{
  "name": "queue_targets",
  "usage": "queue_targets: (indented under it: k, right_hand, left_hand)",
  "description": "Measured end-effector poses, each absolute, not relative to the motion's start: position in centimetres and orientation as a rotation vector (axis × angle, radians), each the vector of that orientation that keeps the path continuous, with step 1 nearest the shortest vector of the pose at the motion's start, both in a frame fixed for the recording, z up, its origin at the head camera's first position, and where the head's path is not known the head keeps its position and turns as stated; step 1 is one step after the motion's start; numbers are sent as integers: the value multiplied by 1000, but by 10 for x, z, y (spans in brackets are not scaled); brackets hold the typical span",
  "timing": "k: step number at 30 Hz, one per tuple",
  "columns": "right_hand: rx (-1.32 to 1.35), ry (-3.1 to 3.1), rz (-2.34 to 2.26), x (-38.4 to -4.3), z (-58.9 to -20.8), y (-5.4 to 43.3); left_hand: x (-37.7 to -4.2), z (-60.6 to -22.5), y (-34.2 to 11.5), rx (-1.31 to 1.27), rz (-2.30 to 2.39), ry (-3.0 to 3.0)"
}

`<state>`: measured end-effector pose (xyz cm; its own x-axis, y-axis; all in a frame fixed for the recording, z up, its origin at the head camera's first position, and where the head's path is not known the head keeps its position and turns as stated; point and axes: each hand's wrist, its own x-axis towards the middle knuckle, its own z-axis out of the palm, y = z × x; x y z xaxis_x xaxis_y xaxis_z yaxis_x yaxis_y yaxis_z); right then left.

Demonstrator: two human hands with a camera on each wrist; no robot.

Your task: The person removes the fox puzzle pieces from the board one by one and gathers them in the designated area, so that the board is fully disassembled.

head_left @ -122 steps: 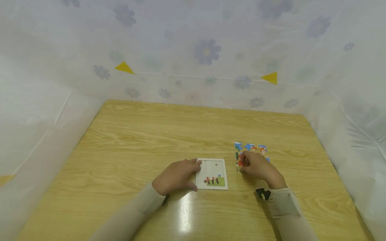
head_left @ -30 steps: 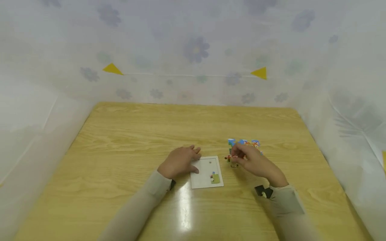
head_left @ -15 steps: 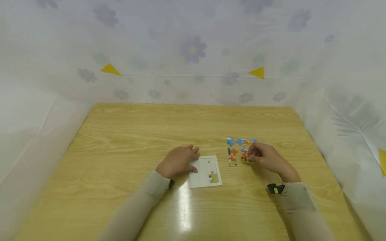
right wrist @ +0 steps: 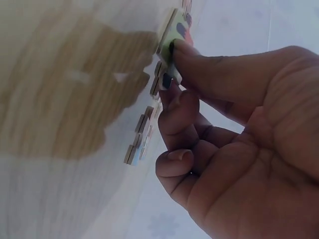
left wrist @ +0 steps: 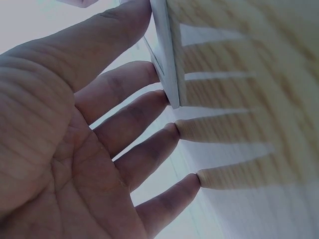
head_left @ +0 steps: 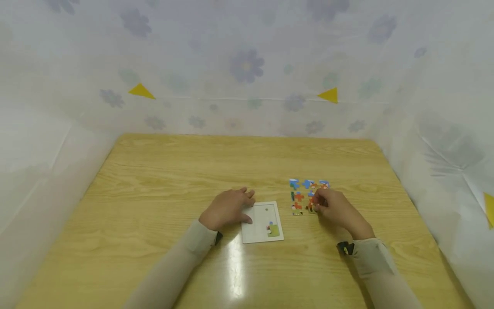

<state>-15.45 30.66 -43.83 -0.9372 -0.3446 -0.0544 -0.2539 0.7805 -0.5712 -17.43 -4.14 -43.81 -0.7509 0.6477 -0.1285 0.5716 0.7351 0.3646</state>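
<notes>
My left hand (head_left: 227,209) rests at the left edge of a white puzzle tray (head_left: 254,234), fingers extended. Up close in the left wrist view, the thumb (left wrist: 114,30) touches the tray's side. One green jigsaw piece (head_left: 273,230) lies in the tray's lower right corner. Right of the tray, my right hand (head_left: 341,211) pinches a jigsaw piece (right wrist: 172,37), green with dark and red patches, between thumb and curled fingers. This piece is at the lower part of a group of loose jigsaw pieces (head_left: 299,196); my fingers hide some of them.
Everything lies on a wood-grain table (head_left: 185,167). Behind it hangs a pale flowered curtain (head_left: 216,60) with yellow triangles (head_left: 329,95) on it. Thin wooden edges of further pieces (right wrist: 133,153) show beside the right hand.
Several pieces along the tray's bottom have left it; one green piece stays. My right hand brought a piece rightward to the loose group, then shifted slightly left. My left hand stays at the tray.
</notes>
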Motion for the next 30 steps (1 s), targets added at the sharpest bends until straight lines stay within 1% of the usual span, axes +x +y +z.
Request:
queue_targets:
  k: [8, 18, 26, 30]
  right_hand:
    - [-510, 2819, -818, -152, -436, 301]
    - [-529, 2986, -568, -143, -434, 292]
    - [-485, 2997, -600, -139, -428, 291]
    - [-550, 2979, -678, -139, -425, 283]
  left_hand:
    - [-175, -437, -42, 964, 437, 2692]
    - [-173, -437, -43, 968, 453, 2691]
    - [-174, -438, -42, 972, 464, 2686]
    - [-174, -437, -42, 961, 459, 2689]
